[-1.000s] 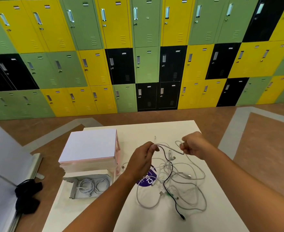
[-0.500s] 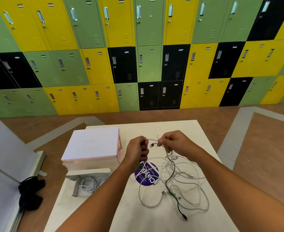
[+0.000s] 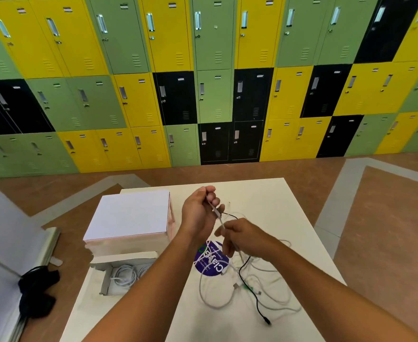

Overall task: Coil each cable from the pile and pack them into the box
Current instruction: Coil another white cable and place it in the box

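Note:
A tangled pile of white cables (image 3: 257, 285) with one black cable (image 3: 250, 290) lies on the white table (image 3: 277, 206), right of centre. My left hand (image 3: 198, 213) is raised above the table and grips one end of a white cable (image 3: 216, 212). My right hand (image 3: 242, 239), just below and to the right, pinches the same cable further down, so a short taut stretch runs between the hands. An open cardboard box (image 3: 104, 285) at the table's left front holds coiled white cables (image 3: 125, 276).
A closed white and pink box (image 3: 129, 218) sits behind the open one. A round purple sticker (image 3: 211, 264) lies under the pile. A black object (image 3: 36, 290) rests on the floor at left. Coloured lockers (image 3: 213, 95) line the wall.
My left hand has lifted and moved away from me. My right hand has dropped toward me and slid down the white cable, stretching it between the hands.

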`<control>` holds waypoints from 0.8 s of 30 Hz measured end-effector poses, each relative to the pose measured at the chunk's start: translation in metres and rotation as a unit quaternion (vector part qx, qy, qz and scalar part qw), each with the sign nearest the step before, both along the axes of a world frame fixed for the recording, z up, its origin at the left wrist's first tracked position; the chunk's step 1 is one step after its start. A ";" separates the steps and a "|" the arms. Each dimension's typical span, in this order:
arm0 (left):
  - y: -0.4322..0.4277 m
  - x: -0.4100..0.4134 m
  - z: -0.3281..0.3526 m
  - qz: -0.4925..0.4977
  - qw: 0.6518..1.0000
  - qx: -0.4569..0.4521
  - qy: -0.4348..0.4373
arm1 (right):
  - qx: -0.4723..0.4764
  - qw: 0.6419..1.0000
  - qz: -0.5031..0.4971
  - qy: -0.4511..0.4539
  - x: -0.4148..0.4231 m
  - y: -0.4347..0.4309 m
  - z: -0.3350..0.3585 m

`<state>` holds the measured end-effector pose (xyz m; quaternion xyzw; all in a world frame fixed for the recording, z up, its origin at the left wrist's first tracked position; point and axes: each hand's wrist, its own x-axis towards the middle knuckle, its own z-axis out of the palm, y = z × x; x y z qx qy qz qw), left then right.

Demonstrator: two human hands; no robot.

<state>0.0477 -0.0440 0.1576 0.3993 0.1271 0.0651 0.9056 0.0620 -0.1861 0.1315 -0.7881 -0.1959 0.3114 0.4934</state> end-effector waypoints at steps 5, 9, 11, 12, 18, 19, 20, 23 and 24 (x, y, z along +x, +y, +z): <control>0.004 0.000 -0.022 0.041 0.977 0.206 -0.019 | -0.139 0.982 0.070 -0.103 -0.004 0.001 0.021; 0.012 -0.011 -0.037 -0.040 0.905 0.423 -0.029 | -0.179 0.953 0.030 -0.243 0.012 0.002 0.051; 0.012 -0.014 -0.035 -0.112 0.898 0.425 -0.023 | -0.188 0.945 0.027 -0.267 0.019 0.001 0.064; 0.011 -0.016 -0.031 -0.144 0.905 0.399 -0.015 | -0.179 0.944 0.017 -0.277 0.022 -0.001 0.068; 0.004 -0.024 -0.003 -0.207 0.966 0.155 -0.016 | -0.021 0.970 -0.010 -0.242 0.033 -0.011 0.081; 0.004 -0.024 -0.002 -0.213 0.967 0.135 -0.018 | 0.002 0.973 -0.016 -0.230 0.032 -0.011 0.079; 0.004 -0.025 0.000 -0.220 0.968 0.118 -0.019 | 0.021 0.975 -0.024 -0.219 0.031 -0.011 0.077; 0.004 -0.023 0.000 -0.239 0.967 0.085 -0.021 | 0.058 0.983 -0.046 -0.169 0.028 -0.014 0.071; 0.004 -0.023 -0.001 -0.242 0.967 0.081 -0.022 | 0.063 0.985 -0.052 -0.155 0.028 -0.016 0.068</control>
